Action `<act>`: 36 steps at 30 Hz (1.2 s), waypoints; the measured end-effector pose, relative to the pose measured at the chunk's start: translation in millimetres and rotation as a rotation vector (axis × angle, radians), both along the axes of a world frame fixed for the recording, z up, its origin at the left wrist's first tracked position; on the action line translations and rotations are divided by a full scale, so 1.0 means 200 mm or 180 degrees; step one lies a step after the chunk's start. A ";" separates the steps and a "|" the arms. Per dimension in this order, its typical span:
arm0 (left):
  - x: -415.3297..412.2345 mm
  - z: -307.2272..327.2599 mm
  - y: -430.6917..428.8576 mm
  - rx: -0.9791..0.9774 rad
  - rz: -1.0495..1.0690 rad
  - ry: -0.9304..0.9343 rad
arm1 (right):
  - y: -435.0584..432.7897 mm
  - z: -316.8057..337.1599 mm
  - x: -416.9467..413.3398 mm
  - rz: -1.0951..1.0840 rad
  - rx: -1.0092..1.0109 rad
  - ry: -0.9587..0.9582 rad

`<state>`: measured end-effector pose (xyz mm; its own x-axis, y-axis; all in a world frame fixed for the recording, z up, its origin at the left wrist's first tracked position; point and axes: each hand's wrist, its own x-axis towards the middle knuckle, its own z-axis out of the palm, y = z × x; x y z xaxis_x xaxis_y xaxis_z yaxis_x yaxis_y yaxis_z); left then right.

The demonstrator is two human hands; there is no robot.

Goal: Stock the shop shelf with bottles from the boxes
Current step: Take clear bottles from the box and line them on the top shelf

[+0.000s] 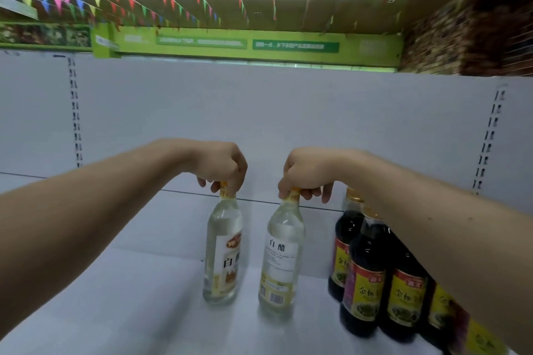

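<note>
Two clear bottles of white vinegar stand upright on the white shelf, side by side and a little apart. My left hand grips the yellow cap of the left clear bottle, whose label is turned partly away. My right hand pinches the cap of the right clear bottle, its back label and barcode facing me. Both arms reach in from the lower corners.
Several dark sauce bottles with yellow and red labels stand in rows at the right, under my right forearm. The shelf's white back panel has slotted uprights at both sides. Bare shelf surface lies to the left of the clear bottles.
</note>
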<state>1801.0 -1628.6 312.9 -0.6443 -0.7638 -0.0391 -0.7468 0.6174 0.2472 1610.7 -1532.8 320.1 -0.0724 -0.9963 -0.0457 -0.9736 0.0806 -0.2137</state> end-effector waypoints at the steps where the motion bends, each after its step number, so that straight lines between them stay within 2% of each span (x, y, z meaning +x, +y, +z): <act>1: -0.01 -0.01 -0.03 0.0017 -0.0035 -0.0011 | -0.03 -0.01 0.01 -0.0039 0.0011 0.0019; 12: -0.10 -0.05 -0.29 0.0004 -0.0290 -0.0084 | -0.27 -0.08 0.07 -0.0439 -0.0011 0.0061; 22: -0.11 -0.02 -0.35 -0.0197 -0.0394 -0.0560 | -0.38 -0.13 0.15 -0.0657 -0.0190 -0.0125; 30: -0.09 -0.04 -0.33 -0.0415 -0.0510 -0.0470 | -0.36 -0.14 0.16 -0.0944 -0.0175 0.0074; 36: -0.06 -0.09 -0.35 -0.0390 -0.0317 -0.0237 | -0.32 -0.03 0.09 -0.0533 0.0232 -0.0104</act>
<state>1789.8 -1698.5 295.1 -0.7159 -0.6982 0.0000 -0.6938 0.7114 0.1118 1629.1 -1596.1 313.2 -0.2343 -0.9644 -0.1225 -0.9379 0.2574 -0.2325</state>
